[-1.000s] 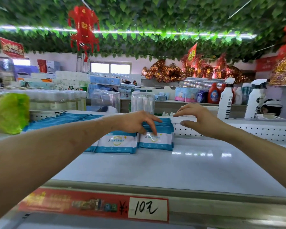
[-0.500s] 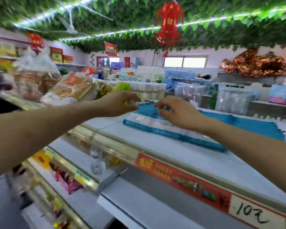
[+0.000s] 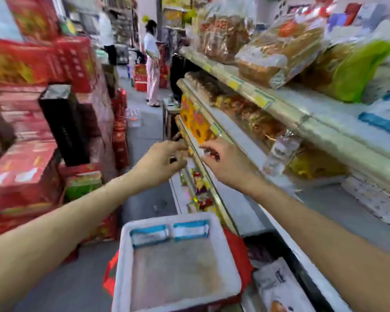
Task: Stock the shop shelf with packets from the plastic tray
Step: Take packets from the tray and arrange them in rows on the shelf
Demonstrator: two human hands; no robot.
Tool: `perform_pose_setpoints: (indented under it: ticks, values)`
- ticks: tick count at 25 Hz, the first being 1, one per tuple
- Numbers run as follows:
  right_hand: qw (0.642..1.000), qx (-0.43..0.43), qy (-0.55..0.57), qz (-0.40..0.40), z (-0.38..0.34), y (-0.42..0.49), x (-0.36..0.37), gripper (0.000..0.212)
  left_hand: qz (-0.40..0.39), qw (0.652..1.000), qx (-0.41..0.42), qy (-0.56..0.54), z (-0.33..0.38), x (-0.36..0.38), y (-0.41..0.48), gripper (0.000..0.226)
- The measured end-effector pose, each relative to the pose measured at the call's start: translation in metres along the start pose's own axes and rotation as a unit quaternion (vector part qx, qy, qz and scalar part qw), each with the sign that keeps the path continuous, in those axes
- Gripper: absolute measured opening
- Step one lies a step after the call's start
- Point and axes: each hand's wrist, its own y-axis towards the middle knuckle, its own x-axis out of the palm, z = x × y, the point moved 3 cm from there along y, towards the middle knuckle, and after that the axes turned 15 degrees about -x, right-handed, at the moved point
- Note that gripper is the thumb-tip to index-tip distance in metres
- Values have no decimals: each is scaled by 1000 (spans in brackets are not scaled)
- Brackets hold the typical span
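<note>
Withdrawn from top shelf (image 3: 329,118), left hand (image 3: 160,161), right hand (image 3: 223,163) slack, seemingly empty, tray (image 3: 124,255) below, red boxes (image 3: 20,176)

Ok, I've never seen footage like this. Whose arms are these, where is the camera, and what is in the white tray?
There is no machine here. A person wears a wide-angle camera on the head, so you see their own bare arms reaching forward down a shop aisle. The left hand and right hand are out in front with loosely curled fingers. Both look empty, though the picture is blurred. Below them sits the white plastic tray, with a left packet and a right packet side by side at its far end. The top shelf on the right carries similar blue-and-white packets.
</note>
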Motion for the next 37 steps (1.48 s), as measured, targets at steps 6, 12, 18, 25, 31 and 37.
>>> perform_pose_setpoints:
  ticks: [6, 12, 18, 25, 31, 37]
  values:
    - [986, 68, 107, -108, 15, -98, 145, 32, -97, 980, -174, 29, -101, 99, -116, 53]
    - [966, 96, 54, -234, 26, -157, 206, 40, -153, 960, -158, 175, -137, 151, -152, 50]
    - [965, 73, -28, -249, 42, -174, 216, 48, -120, 953, -158, 229, -153, 176, -167, 50]
    - [974, 73, -62, -206, 40, -178, 230, 46, -58, 950, -183, 245, -152, 185, -157, 35]
    - [963, -10, -95, -254, 51, -175, 238, 34, -55, 948, -130, 284, -162, 190, -146, 33]
    - [932, -36, -101, -347, 61, -167, 243, 46, -161, 939, -103, 285, -162, 198, -129, 30]
